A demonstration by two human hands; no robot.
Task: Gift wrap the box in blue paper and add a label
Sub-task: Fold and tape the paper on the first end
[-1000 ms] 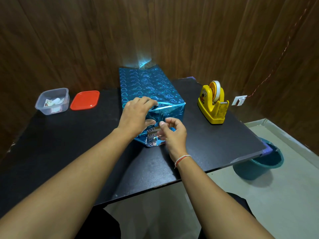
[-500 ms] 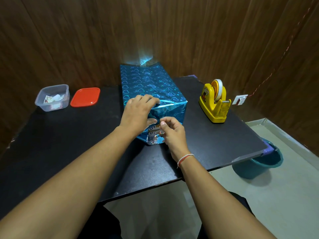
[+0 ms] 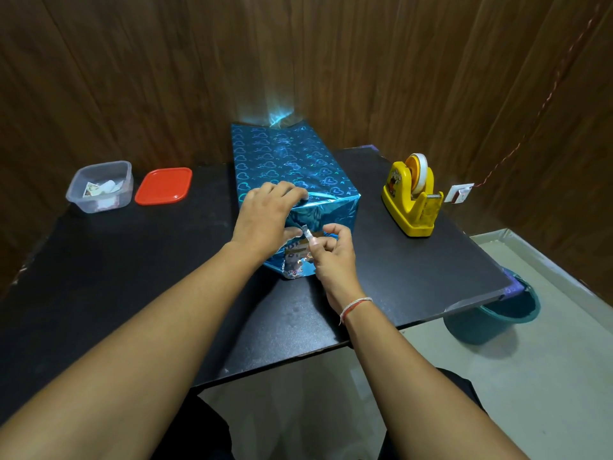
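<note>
Two hands at box (image 3: 292, 161): my L hand (image 3: 265, 217) presses paper fold, R hand (image 3: 331, 254) just beside pinches tape strip (image 3: 307, 233)

Both arms reach forward — left hand (image 3: 265, 214) lies flat, fingers (image 3: 285, 190) curled over, right hand (image 3: 331, 254) pinching.
</note>
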